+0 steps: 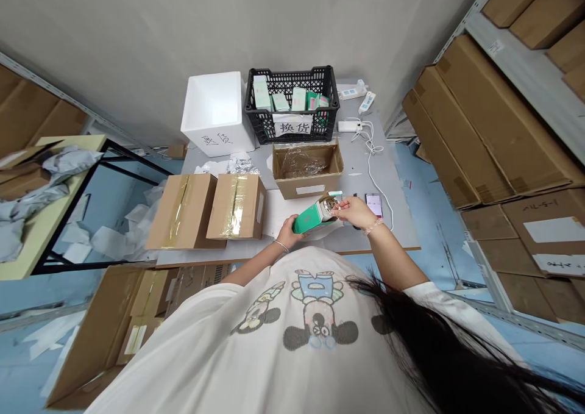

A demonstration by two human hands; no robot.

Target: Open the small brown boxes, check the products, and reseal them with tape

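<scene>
A green box (308,220) lies tilted in my left hand (289,232), whose fingers wrap round its closed left end. Its open end faces right, and a silvery, shiny item (327,207) shows there. My right hand (353,211) pinches at that item with closed fingers. Just behind the hands stands an open brown carton (299,188) with clear plastic wrap inside. To the right of my right hand a phone (373,205) lies on the grey table (402,219) with its screen lit.
Two taped cartons (180,213) (233,210) stand at the left of the table. Behind are a white foam box (214,127) and a black crate (292,124) holding green boxes. Power strips (350,126) and a white cable lie at the right. Shelves of cartons (493,121) flank the right side.
</scene>
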